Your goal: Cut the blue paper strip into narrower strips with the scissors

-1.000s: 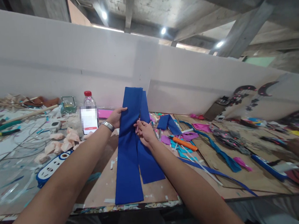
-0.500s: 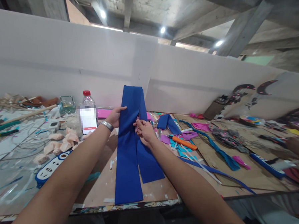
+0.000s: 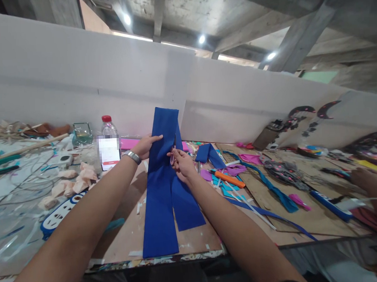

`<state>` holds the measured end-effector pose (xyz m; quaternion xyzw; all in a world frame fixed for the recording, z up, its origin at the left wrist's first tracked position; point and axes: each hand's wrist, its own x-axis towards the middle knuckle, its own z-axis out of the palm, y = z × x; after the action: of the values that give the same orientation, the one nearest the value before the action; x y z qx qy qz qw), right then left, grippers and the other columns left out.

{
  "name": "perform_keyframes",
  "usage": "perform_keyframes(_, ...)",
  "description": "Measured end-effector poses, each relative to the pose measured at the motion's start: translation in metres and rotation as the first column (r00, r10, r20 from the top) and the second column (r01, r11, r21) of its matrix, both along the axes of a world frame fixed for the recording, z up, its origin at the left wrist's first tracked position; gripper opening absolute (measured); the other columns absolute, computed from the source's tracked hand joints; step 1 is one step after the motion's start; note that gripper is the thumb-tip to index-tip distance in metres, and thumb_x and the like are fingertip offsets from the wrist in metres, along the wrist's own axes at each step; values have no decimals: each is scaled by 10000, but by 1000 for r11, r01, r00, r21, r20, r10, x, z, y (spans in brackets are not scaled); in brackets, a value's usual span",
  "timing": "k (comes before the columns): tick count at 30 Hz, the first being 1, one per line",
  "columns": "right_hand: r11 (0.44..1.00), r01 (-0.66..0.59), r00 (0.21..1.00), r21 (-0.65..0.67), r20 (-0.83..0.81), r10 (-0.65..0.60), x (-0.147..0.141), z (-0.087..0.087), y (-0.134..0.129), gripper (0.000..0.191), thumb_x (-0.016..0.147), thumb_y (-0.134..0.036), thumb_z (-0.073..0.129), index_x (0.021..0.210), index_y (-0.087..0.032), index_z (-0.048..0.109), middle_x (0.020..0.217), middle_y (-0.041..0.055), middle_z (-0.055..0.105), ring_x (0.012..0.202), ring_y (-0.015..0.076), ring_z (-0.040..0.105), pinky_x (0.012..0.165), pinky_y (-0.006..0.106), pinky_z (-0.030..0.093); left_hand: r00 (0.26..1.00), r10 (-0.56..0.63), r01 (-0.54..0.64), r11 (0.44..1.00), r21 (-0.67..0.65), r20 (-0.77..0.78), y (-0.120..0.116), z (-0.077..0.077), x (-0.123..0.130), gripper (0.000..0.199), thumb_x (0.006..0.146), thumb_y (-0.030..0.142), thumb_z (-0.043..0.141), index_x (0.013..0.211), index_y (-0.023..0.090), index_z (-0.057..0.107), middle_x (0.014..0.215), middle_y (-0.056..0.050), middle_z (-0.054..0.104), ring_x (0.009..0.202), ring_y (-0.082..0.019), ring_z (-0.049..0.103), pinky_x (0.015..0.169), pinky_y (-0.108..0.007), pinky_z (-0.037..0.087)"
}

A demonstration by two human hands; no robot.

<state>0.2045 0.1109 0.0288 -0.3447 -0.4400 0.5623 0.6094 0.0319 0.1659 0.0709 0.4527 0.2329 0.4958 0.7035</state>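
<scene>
A long blue strip of fabric or crepe paper point(image 3: 159, 210) is folded over at its top and stands upright above the table, its lower ends reaching the tabletop. My left hand point(image 3: 143, 146) is closed on its left edge, thumb in front and fingers hidden behind. In my right hand point(image 3: 182, 163) is a small pair of scissors point(image 3: 172, 158) with pinkish handles, its dark blades pointing up against the right part of the blue strip. Behind my right hand, a shorter folded blue piece point(image 3: 210, 153) lies on the table.
An orange cutter point(image 3: 230, 179), purple and turquoise scraps and a narrow blue strip point(image 3: 271, 215) lie to the right. Left are a phone point(image 3: 110, 153), a red-capped bottle point(image 3: 109, 128) and a power strip point(image 3: 61, 215). Another person's hand point(image 3: 369, 180) is at far right.
The scissors' blades show more plainly, pointing up in front of the blue strip. The strip's folded back part has shifted slightly behind the front. The whole view has moved a little.
</scene>
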Motion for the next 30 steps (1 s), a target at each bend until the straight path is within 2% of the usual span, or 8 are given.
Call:
perform_keyframes(9,1000,12,1000,-8,-22,-12,-2,5,-3,495,630,-574,925,748,-183,645,690,-4,749,352,21,350,354,198,258,1000,6,-6,1000,1,-26,-3,0,3,190,900,139,643,1058,72,725,908,-152,807,743,-232,780,763,-348,658)
perform_keyframes(14,1000,4,1000,-8,-19,-4,-1,6,-4,473,655,-566,915,738,-183,651,598,-19,697,345,27,343,353,197,215,1000,-5,5,1000,-3,-15,-3,-1,4,174,901,145,648,1034,72,732,912,-156,807,751,-232,783,768,-340,658)
perform_keyframes(26,1000,7,1000,5,-12,-7,-1,4,-3,475,649,-571,920,734,-181,662,591,-20,683,353,28,347,365,208,233,999,-32,32,999,-25,1,-1,-2,4,201,879,145,679,1062,75,725,930,-162,807,774,-250,789,781,-363,656)
perform_keyframes(30,1000,7,1000,0,-16,-7,-1,5,-4,461,671,-553,917,739,-186,646,576,-27,672,346,30,347,364,207,240,999,-38,39,999,-29,3,-3,-1,4,194,890,143,656,1057,73,725,917,-164,807,750,-251,785,731,-356,656)
